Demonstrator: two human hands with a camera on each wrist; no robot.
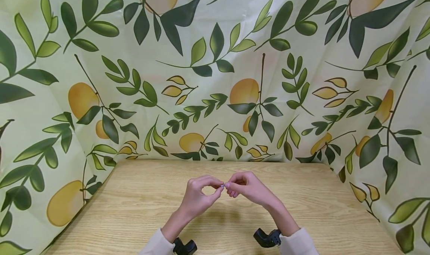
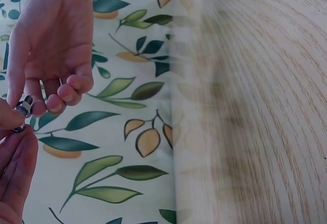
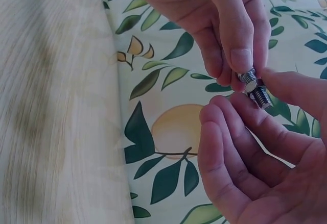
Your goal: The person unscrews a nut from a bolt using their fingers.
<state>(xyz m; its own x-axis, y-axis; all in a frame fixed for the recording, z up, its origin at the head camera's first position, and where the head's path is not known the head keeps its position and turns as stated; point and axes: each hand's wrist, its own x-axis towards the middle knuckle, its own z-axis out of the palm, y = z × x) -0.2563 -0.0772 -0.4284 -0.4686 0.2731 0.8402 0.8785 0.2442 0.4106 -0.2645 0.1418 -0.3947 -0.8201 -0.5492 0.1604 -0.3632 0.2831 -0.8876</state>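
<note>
Small shiny metal bolts (image 3: 261, 97) with threaded shafts meet between my fingertips, and two threaded ends show in the right wrist view. My left hand (image 1: 199, 196) pinches one between thumb and index finger, seen from above in the right wrist view. My right hand (image 1: 250, 187) pinches the other from the opposite side, its remaining fingers loosely bent. In the left wrist view a hex-shaped metal part (image 2: 24, 106) shows between the fingertips. Fingers partly hide the pieces, so how they are joined cannot be told. Both hands are above the table.
A wood-grain table (image 1: 141, 195) lies beneath the hands. Behind it and at both sides hangs a cloth (image 1: 208, 98) printed with leaves and orange fruit. Black wrist devices (image 1: 267, 238) sit by the pale sleeves (image 1: 299, 243).
</note>
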